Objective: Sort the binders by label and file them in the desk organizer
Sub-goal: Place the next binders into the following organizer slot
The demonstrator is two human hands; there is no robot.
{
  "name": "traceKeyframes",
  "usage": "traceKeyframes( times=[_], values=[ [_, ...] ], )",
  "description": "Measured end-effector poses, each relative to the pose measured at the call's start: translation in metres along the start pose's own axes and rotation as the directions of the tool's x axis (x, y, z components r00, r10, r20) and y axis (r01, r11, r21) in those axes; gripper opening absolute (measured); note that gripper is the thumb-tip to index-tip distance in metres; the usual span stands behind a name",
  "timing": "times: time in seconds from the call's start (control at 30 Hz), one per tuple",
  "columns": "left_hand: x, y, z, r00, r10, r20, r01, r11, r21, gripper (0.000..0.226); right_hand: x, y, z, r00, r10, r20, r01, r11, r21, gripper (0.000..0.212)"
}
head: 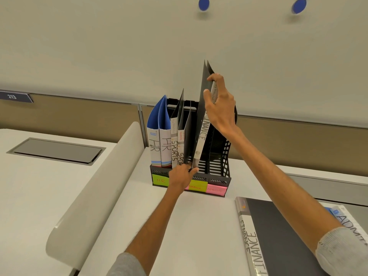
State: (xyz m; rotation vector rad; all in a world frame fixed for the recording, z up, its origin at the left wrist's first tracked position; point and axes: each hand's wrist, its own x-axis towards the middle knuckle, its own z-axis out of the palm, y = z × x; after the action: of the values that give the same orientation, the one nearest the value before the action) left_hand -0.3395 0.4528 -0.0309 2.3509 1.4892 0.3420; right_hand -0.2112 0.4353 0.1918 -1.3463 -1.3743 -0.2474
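Right hand: the right hand (219, 104) has its fingers (212, 77) and thumb clenched on the top end of a black FINANCE binder (201, 136), held high above the others.
Left hand: the left hand (182, 176) meets the same binder's lower end at the organizer's front rim; whether its fingers are grasping or only touching cannot be told.
Binder: tilted, top leaning right, foot at the third slot from the left, above the yellow FINANCE note (196, 187).
Organizer: a black mesh desk organizer (226, 154) stands at the far side of the white bench (199, 226).
Already filed: two blue HR binders (154, 144) in the left slot above a green HR note (160, 180); two SPORTS binders (174, 148) just right of them.
Right slot: marked by a pink note (216, 189).
Near right: a second FINANCE binder (278, 236) lies flat on the bench, an ADMIN-lettered binder (346, 220) beside it, partly under the right forearm.
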Motion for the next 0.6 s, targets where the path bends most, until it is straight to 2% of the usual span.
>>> traceKeyframes(
  times=[0.23,0.33,0.4,0.5,0.53,0.6],
  values=[
    [-0.003,0.004,0.007,1.0,0.017,-0.022,-0.015,0.997,0.079,0.058,0.001,-0.002,-0.002,1.0,0.016,0.005,-0.016,1.0,0.016,0.024],
    [-0.005,0.01,0.013,0.996,0.053,0.074,-0.062,0.99,0.13,0.059,-0.002,0.006,-0.001,0.997,0.041,0.059,-0.042,0.999,0.009,0.018],
    [-0.007,0.016,0.022,0.993,0.013,0.115,-0.026,0.993,0.112,0.063,-0.014,0.019,0.0,0.991,0.094,0.094,-0.093,0.996,-0.015,0.017],
    [-0.008,0.026,0.031,0.992,-0.112,0.055,0.112,0.994,0.011,0.091,-0.031,0.041,-0.004,0.958,0.283,0.04,-0.284,0.958,0.025,0.023],
    [-0.008,0.029,0.033,0.988,-0.151,0.034,0.151,0.988,-0.007,0.104,-0.033,0.047,-0.005,0.95,0.312,0.031,-0.313,0.949,0.035,0.023],
    [-0.007,0.031,0.036,0.98,-0.197,0.008,0.197,0.98,-0.035,0.12,-0.032,0.053,-0.006,0.959,0.277,0.059,-0.277,0.961,-0.004,0.022]
  ],
)
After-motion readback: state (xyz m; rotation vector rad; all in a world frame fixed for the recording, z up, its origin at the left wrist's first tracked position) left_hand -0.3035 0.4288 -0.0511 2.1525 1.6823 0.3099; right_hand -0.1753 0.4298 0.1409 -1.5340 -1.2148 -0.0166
